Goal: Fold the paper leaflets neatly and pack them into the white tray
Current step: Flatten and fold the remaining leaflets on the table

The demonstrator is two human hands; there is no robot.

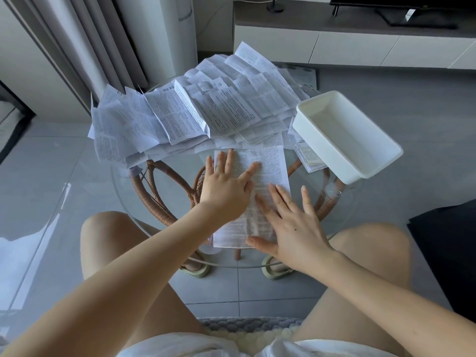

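One printed paper leaflet [268, 166] lies flat on the round glass table [121, 191] in front of me. My left hand [226, 184] presses on its upper left part with straight, spread fingers. My right hand [288, 225] lies flat on its lower right part, fingers straight too. A big heap of creased, unfolded leaflets [195, 112] covers the far half of the table. The white tray [345, 135] stands at the right edge of the table with nothing visible inside it. A few small folded leaflets [309, 155] lie beside and partly under the tray's left side.
The glass top rests on a rattan frame [159, 197]. My bare knees sit under the near rim, feet in sandals [195, 269] on the grey tiled floor. A curtain [77, 34] hangs at the back left; a low white cabinet [360, 45] runs along the back right.
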